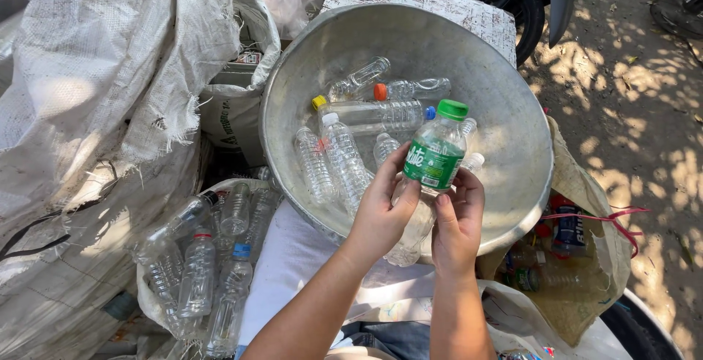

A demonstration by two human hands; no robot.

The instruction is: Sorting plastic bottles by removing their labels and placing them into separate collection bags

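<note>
Both hands hold one clear bottle (432,158) with a green cap and green label at the centre of the frame, over the near rim of a big metal basin (505,111). The left hand (381,210) grips its body; the right hand (458,221) pinches its lower side. Empty bottles (344,147) lie in the basin. More bottles fill a sack (201,272) at lower left; a woven sack (110,74) bulges upper left.

Green-capped clear bottle (433,156), upright over basin (512,96)
</note>
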